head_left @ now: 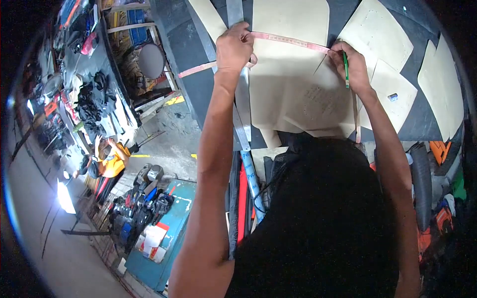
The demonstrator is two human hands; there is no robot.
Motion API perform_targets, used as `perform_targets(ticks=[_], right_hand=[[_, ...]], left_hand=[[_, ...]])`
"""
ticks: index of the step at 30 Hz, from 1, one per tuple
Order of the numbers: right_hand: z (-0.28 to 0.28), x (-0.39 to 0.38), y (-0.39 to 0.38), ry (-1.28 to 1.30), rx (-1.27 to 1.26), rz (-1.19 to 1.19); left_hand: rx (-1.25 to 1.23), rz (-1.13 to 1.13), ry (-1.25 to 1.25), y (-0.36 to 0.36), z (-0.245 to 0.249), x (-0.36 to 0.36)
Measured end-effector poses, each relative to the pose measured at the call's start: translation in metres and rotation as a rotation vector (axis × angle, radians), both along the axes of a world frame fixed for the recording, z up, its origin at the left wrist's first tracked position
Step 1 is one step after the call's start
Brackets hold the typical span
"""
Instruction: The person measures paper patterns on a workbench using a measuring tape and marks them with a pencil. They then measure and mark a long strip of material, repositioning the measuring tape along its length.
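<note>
A pink measuring tape [285,39] stretches between my two hands over a large cream paper piece [283,84]. My left hand [234,48] is closed, pinching the tape near the paper's left edge. From it a loop of tape hangs, and another length runs left across the dark table. My right hand [354,67] pinches the tape farther right and also holds a green pencil [346,72]; the tape's tail drops below it. Faint handwriting shows on the paper. A long metal ruler [242,109] lies under my left wrist, along the paper's left side.
More cream paper pieces [375,30] lie on the dark table [184,44], with a small blue-and-white object [393,97] on one. A person in an orange top [113,161] is at the left, beside a cluttered bench. A teal table [174,218] holds piled items.
</note>
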State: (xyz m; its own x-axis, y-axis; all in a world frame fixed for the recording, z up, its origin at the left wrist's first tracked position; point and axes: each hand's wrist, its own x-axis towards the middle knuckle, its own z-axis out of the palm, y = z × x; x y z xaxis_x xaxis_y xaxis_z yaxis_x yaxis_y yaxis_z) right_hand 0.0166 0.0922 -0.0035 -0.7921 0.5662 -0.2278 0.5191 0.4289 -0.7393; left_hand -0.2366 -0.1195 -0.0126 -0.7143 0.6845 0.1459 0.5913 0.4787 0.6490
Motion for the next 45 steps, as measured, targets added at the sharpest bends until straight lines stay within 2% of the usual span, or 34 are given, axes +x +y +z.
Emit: perform_targets(ticks=[5,10,17,20,25,30,33,34,36,40,45], right_hand=[[-0.011,0.003,0.0,0.084,0.081,0.005],[-0.01,0.004,0.002,0.009,0.016,-0.003],[-0.017,0.007,0.003,0.107,0.08,0.018],[-0.011,0.006,0.002,0.087,0.027,0.007],[-0.014,0.007,0.004,0.067,-0.03,0.009],[-0.018,0.006,0.003,0.12,0.026,0.034],[-0.012,0.008,0.004,0.016,-0.491,-0.218],[-0.011,0.011,0.003,-0.001,-0.468,-0.226],[-0.016,0.008,-0.005,0.074,-0.179,-0.109],[-0.018,0.007,-0.004,0.028,0.024,-0.058],[-0.018,0.004,-0.006,0.019,0.039,-0.061]], left_hand=[[0.032,0.022,0.004,0.0,0.0,0.003],[0.049,0.011,-0.008,-0.004,-0.005,0.001],[0.068,0.018,-0.037,-0.003,-0.006,0.001],[0.053,-0.013,0.03,-0.005,-0.008,0.0],[0.054,0.018,-0.036,-0.004,-0.003,0.002],[0.053,0.004,-0.013,-0.006,-0.002,-0.001],[0.073,0.006,-0.017,-0.002,-0.003,0.006],[0.062,-0.003,-0.009,-0.002,-0.004,0.005],[0.033,-0.021,0.015,-0.003,-0.006,0.002],[0.052,-0.038,0.067,-0.002,-0.01,0.001],[0.016,-0.037,0.063,-0.001,-0.007,0.003]])
